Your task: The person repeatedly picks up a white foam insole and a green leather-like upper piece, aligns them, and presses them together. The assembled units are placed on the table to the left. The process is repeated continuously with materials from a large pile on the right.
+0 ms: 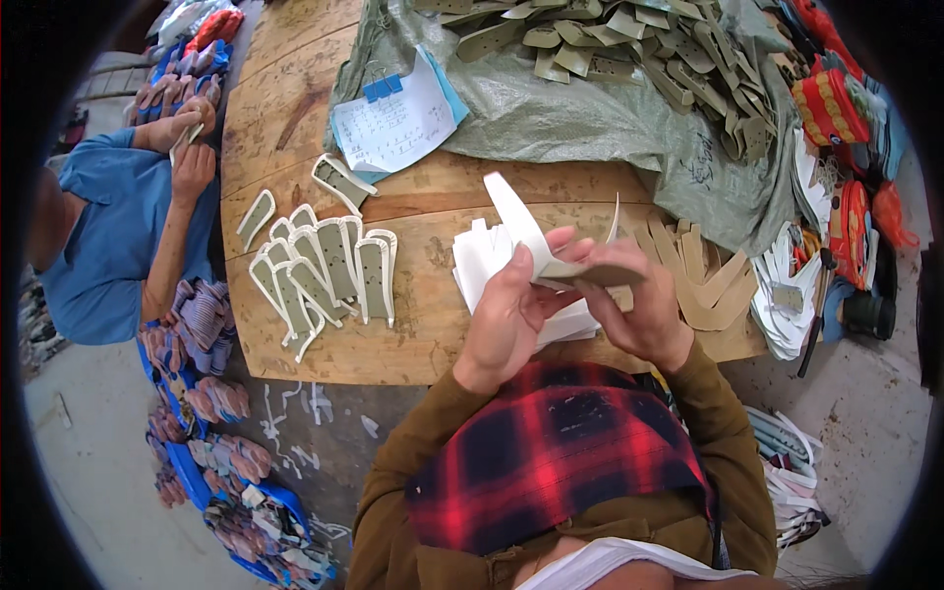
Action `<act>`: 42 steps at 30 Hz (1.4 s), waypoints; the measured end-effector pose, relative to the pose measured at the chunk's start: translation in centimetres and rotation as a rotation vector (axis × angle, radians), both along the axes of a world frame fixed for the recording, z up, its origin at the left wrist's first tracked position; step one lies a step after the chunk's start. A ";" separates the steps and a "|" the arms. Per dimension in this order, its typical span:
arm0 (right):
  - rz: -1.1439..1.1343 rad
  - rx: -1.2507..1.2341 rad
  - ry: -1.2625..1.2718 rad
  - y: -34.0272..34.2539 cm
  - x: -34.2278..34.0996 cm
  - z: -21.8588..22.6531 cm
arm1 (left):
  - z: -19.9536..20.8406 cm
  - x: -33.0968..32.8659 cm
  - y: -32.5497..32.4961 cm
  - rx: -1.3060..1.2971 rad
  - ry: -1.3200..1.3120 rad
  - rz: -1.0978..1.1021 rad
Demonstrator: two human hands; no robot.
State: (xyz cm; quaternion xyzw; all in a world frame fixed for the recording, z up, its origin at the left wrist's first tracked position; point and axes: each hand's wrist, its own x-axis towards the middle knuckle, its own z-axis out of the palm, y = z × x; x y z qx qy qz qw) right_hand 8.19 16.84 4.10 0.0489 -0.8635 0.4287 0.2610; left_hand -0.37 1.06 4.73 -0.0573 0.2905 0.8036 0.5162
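My left hand (503,320) pinches a white, curved flexible strip (513,208) between thumb and fingers; its free end sticks up and away from me. My right hand (644,310) is closed on an olive-grey insole board (602,275), thumb below and fingers over it. Strip and board meet between the two hands, though the fingers hide how they join. Under my hands lies a stack of white cut pieces (470,261). To their left sit several insole boards with white wrapped edges (315,265), overlapping on the wooden table (423,344).
A pile of plain boards (688,59) lies on a green woven sack (551,133) at the back. Clipped papers (398,123) rest beside it. Tan V-shaped pieces (703,285) and white strips (787,305) are at the right. A co-worker in blue (133,216) works at the left.
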 end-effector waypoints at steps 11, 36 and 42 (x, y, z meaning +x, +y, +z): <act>-0.017 0.275 0.146 -0.7 1.0 1.4 | 5.1 -2.8 -1.2 -0.672 1.671 -0.012; -0.090 0.359 -0.064 -1.5 1.6 0.2 | 4.4 -0.8 -2.1 -0.527 1.568 -0.200; -0.036 0.160 -0.193 -1.9 2.0 0.2 | 3.5 -0.9 -2.4 -0.454 1.290 -0.257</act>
